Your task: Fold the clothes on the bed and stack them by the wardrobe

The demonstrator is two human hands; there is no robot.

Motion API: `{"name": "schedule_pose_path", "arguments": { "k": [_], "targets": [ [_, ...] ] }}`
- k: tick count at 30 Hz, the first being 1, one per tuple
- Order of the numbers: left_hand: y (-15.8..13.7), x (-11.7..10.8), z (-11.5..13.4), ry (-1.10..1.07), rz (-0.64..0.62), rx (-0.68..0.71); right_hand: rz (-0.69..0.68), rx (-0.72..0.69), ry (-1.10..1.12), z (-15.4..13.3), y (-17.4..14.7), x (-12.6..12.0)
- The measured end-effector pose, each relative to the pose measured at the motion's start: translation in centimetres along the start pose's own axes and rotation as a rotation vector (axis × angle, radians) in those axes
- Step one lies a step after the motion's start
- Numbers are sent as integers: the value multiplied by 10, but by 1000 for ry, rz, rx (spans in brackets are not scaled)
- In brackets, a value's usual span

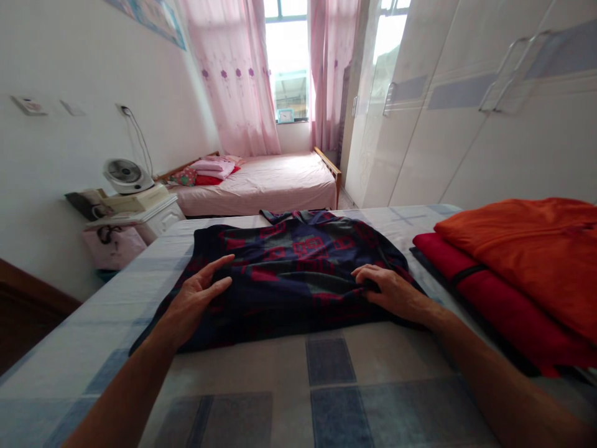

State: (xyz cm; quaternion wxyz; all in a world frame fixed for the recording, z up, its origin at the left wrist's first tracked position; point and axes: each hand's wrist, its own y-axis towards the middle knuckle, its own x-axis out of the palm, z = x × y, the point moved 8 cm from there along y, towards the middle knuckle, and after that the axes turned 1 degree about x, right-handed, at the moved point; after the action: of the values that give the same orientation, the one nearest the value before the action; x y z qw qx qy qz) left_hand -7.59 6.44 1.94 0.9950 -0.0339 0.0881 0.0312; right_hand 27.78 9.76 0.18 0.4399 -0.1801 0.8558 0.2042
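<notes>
- Patterned shirt [275, 305] (landmark): dark cloth with red and grey blocks, spread on the checked bedsheet [261, 386]. Collar at the far side, close to the bed's far edge; cloth shows shallow wrinkles.
- Left hand [196, 295]: over the shirt's left portion. Thumb and index finger stand well apart, with nothing between them. Contact with the cloth below cannot be confirmed.
- Right hand [385, 286]: at the shirt's right portion, fingers curled inward. Whether cloth is pinched under the fingertips cannot be determined.
- Near clearance: a broad band of bedsheet runs along the shirt's lower edge, towards the wearer; both forearms cross over it.
- Left clearance: a wide strip of bedsheet separates the shirt's slanted left edge from the bed's left edge.
- Right clearance: a narrow strip separates the shirt from the red garment [504, 298], stacked under the orange garment [522, 249].
- Beyond the shirt: second bed [280, 180]. Far left of the shirt: cabinet [163, 218] and fan [125, 174].
</notes>
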Motion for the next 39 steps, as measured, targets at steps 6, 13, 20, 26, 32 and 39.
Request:
{"name": "schedule_pose_path", "arguments": {
  "k": [6,13,20,26,32,39],
  "targets": [
    [-18,-6,-27,123,-150,-114,-102,6,-18,0,-1,9],
    [-17,-22,-31,268,-148,-67,-184,-28,83,-16,-3,4],
    [14,10,31,731,-32,307,-88,114,44,-15,-7,-27],
    [50,143,61,801,-386,685,-82,95,-92,-21,-20,-28],
    [70,227,47,943,-562,841,12,89,-83,-15,-36,-11],
    [85,245,38,1040,-584,801,84,28,-69,-7,-38,-6]
  ]
}}
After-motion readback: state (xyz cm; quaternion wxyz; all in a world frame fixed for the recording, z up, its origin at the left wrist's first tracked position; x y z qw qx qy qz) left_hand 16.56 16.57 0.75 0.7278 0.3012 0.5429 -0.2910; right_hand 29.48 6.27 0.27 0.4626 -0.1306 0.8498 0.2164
